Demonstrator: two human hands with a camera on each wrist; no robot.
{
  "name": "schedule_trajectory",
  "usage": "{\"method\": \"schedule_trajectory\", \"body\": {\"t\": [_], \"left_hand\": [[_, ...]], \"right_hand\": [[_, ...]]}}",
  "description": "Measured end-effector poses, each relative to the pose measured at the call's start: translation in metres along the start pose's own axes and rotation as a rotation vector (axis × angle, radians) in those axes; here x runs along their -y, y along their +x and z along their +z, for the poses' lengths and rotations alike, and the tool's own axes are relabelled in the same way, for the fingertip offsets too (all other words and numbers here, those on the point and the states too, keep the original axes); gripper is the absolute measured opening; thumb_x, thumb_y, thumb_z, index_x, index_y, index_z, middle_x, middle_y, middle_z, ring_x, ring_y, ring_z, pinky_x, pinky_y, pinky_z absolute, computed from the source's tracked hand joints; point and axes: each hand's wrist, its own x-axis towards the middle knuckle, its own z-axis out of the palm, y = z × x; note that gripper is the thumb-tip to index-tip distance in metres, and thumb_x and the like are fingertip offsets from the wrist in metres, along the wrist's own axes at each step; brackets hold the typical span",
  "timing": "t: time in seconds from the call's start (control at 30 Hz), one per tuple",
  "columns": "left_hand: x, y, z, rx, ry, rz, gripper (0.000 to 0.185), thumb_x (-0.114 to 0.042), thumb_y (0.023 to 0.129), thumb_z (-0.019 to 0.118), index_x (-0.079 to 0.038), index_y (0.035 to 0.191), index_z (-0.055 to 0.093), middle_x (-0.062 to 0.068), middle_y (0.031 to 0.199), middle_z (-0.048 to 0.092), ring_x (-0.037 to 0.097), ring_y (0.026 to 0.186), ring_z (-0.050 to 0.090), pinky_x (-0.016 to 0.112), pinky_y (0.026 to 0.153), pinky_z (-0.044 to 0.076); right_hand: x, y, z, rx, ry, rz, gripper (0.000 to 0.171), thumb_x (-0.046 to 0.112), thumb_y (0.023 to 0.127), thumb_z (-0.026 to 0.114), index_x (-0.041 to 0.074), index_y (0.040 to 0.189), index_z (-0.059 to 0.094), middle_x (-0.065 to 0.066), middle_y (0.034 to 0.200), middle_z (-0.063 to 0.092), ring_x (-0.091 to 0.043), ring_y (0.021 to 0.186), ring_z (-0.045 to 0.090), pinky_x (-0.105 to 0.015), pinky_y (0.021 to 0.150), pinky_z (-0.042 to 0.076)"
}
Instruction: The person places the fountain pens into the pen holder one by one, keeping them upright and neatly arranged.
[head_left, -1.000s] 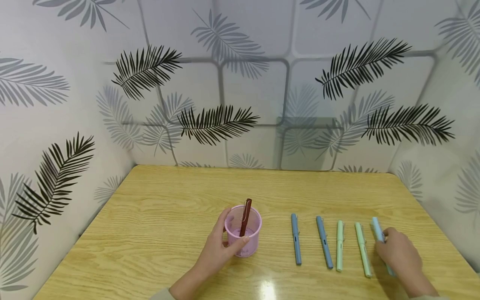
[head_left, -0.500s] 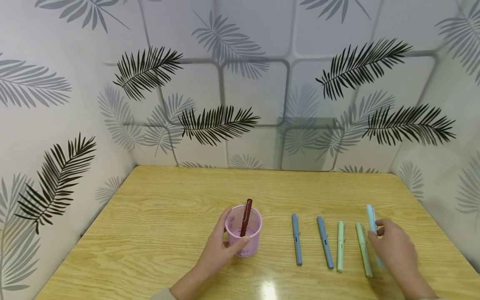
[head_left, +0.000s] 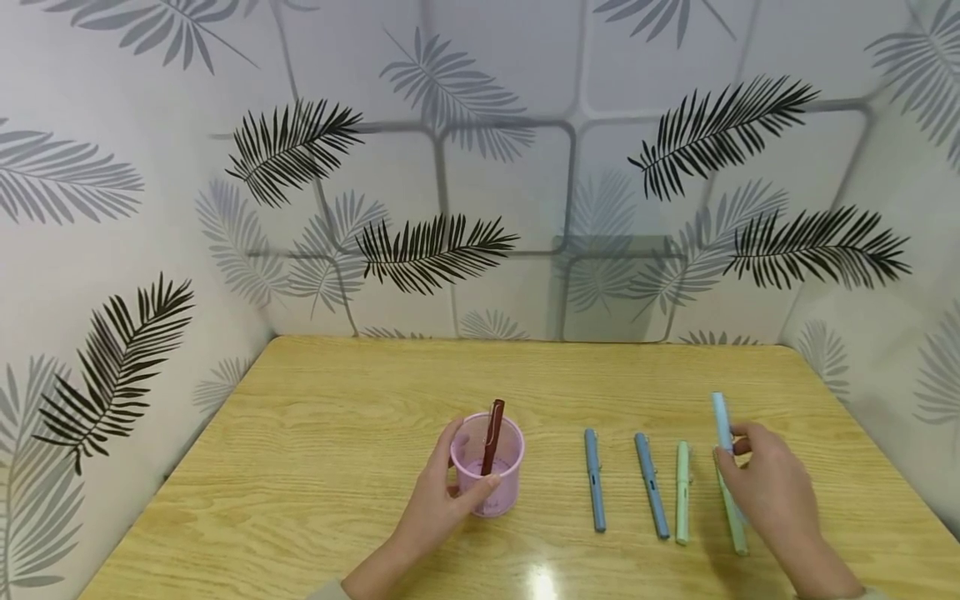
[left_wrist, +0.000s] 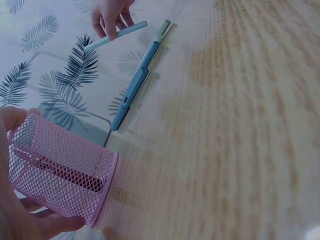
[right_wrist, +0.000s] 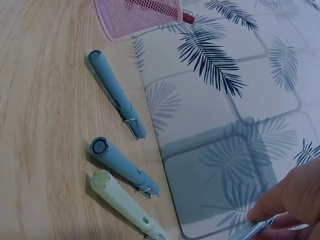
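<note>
Right hand (head_left: pixel 772 487) is pinching the pale-blue pen (head_left: pixel 722 421) lower right, left hand (head_left: pixel 437 500) gripping the cup (head_left: pixel 507 492); swinging low's maybe bumping pens (head_left: pixel 682 500).

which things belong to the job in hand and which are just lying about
In the job: pink mesh cup (left hand), dark red pen inside, light blue pen (right hand)

Lying on the table, though perhaps part of it too: two blue pens, two green pens

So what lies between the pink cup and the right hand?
Two blue pens and a pale green pen, with another green pen partly hidden by the right hand, as the head view shows.
</note>
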Motion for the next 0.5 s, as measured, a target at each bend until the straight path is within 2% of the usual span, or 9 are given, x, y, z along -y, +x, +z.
{"method": "schedule_trajectory", "body": {"t": [0.17, 0.23, 0.3, 0.4, 0.47, 0.5], "left_hand": [[0.0, 0.0, 0.001, -0.001, 0.013, -0.005, 0.08, -0.032, 0.084, 0.069, -0.02, 0.147, 0.021, 0.016, 0.143, 0.033, 0.038, 0.119, 0.045, 0.034, 0.08, 0.051], [-0.01, -0.001, 0.0, 0.006, 0.01, -0.01, 0.08, -0.029, 0.085, 0.069, -0.016, 0.147, 0.02, 0.019, 0.143, 0.033, 0.04, 0.119, 0.044, 0.037, 0.081, 0.051], [-0.01, -0.002, 0.0, 0.01, 0.005, -0.004, 0.08, -0.028, 0.085, 0.069, -0.015, 0.147, 0.019, 0.02, 0.143, 0.032, 0.041, 0.119, 0.044, 0.037, 0.081, 0.051], [-0.01, -0.001, 0.0, 0.008, 0.01, -0.018, 0.081, -0.028, 0.085, 0.069, -0.015, 0.148, 0.018, 0.019, 0.143, 0.031, 0.04, 0.119, 0.044, 0.037, 0.081, 0.051], [0.0, 0.0, 0.001, 0.002, 0.022, -0.012, 0.081, -0.033, 0.085, 0.069, -0.018, 0.147, 0.019, 0.017, 0.144, 0.032, 0.038, 0.12, 0.044, 0.035, 0.081, 0.051], [0.0, 0.0, 0.001, 0.001, 0.025, -0.011, 0.081, -0.033, 0.085, 0.069, -0.017, 0.147, 0.019, 0.017, 0.144, 0.032, 0.038, 0.12, 0.044, 0.035, 0.081, 0.051]], "right_hand": [[0.009, 0.0, 0.001, -0.034, 0.043, -0.037, 0.034, 0.007, 0.084, 0.062, -0.011, 0.111, 0.053, -0.017, 0.085, 0.06, -0.024, 0.063, 0.06, -0.028, 0.042, 0.043], [0.012, 0.001, 0.001, -0.053, 0.054, -0.047, 0.034, 0.006, 0.084, 0.064, -0.011, 0.111, 0.054, -0.017, 0.085, 0.061, -0.028, 0.066, 0.062, -0.029, 0.044, 0.045], [0.015, 0.001, 0.002, -0.071, 0.067, -0.055, 0.033, 0.005, 0.083, 0.065, -0.011, 0.111, 0.054, -0.017, 0.085, 0.061, -0.029, 0.067, 0.062, -0.029, 0.045, 0.046], [0.018, 0.0, 0.004, -0.086, 0.098, -0.068, 0.033, 0.004, 0.083, 0.066, -0.01, 0.111, 0.054, -0.017, 0.086, 0.061, -0.029, 0.067, 0.063, -0.028, 0.045, 0.047], [0.021, 0.0, 0.005, -0.102, 0.11, -0.082, 0.033, 0.003, 0.083, 0.067, -0.009, 0.11, 0.054, -0.016, 0.085, 0.061, -0.028, 0.067, 0.063, -0.026, 0.045, 0.047], [0.023, 0.0, 0.006, -0.106, 0.115, -0.086, 0.033, 0.003, 0.082, 0.067, -0.009, 0.11, 0.054, -0.016, 0.086, 0.061, -0.028, 0.068, 0.063, -0.025, 0.045, 0.047]]}}
